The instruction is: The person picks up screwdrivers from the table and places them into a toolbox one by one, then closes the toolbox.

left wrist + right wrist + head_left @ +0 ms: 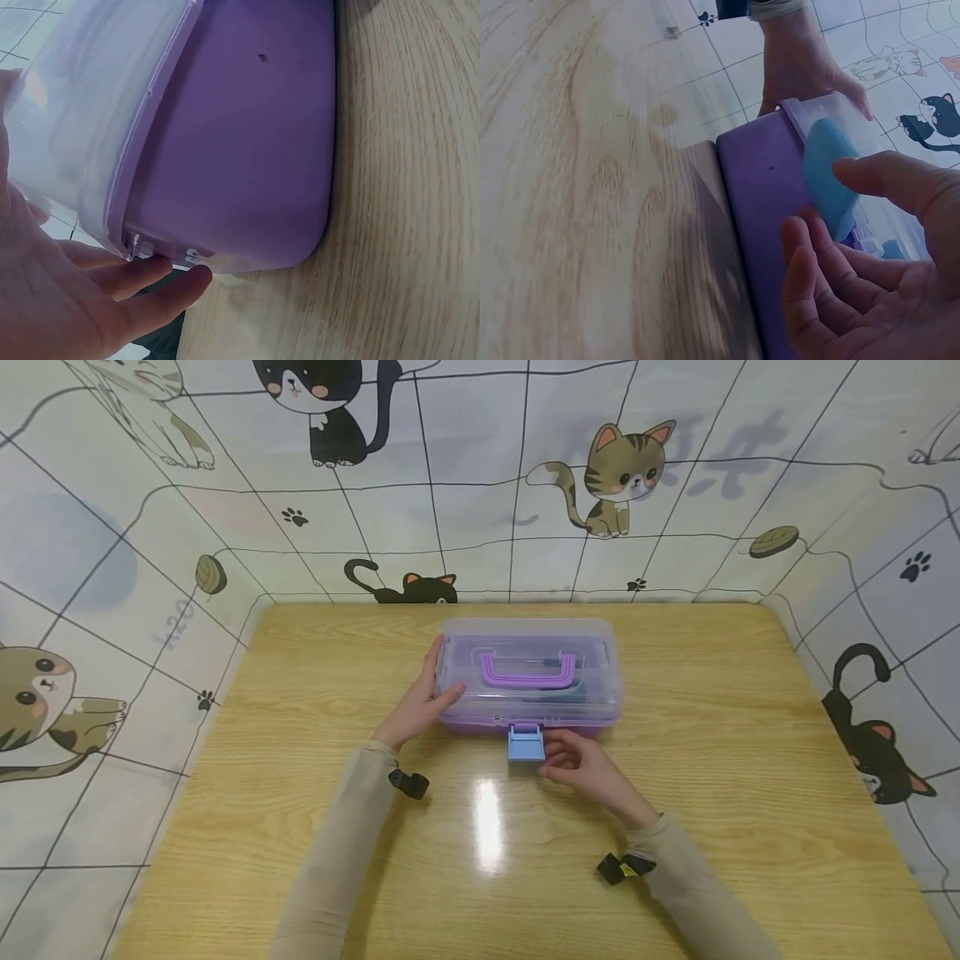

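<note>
A purple plastic storage box (461, 725) with a clear lid (468, 647) and a purple handle (527, 682) stands on the table. Its light-blue front latch (526, 745) sticks out toward me. My left hand (416, 706) holds the box's left end, thumb over the lid and fingers along the side; in the left wrist view the fingers (169, 296) reach round the corner. At the latch's right edge is my right hand (588, 768). The right wrist view shows its thumb (870, 171) on the latch (829, 169), with curled fingers beneath. The contents are blurred by the lid.
The wood-grain table (712, 718) extends on both sides of the box and in front of it. A cat-patterned wall covering (480, 510) rises along the back and both sides. A small black device (408, 783) is strapped to each wrist.
</note>
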Demonstrator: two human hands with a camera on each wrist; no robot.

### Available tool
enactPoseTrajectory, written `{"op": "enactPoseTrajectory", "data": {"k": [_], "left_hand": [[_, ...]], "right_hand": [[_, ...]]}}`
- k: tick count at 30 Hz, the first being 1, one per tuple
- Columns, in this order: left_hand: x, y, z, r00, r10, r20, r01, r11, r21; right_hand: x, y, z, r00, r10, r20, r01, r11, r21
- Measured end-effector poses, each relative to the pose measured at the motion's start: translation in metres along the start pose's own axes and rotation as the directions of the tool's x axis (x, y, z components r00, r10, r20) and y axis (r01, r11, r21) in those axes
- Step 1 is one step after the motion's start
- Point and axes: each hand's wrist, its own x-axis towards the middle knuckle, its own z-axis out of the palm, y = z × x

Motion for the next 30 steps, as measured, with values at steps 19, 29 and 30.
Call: {"op": "enactPoseTrajectory", "data": {"k": [19,29,30], "left_hand": [[0.006,-0.019,0.003,0.999,0.040,-0.028,-0.039,0.999,0.013],[-0.001,-0.002,0.003,0.998,0.062,-0.025,-0.061,0.998,0.002],[0.001,-0.007,0.004,0.997,0.065,-0.031,-0.065,0.998,0.005]], "right_hand": [[-0.001,-0.009,-0.006,0.992,-0.121,0.043,0.116,0.989,0.093],[0.003,-0.017,-0.004,0.980,-0.183,0.077,0.164,0.966,0.202],[0.003,-0.017,-0.003,0.980,-0.187,0.075,0.167,0.963,0.213]]}}
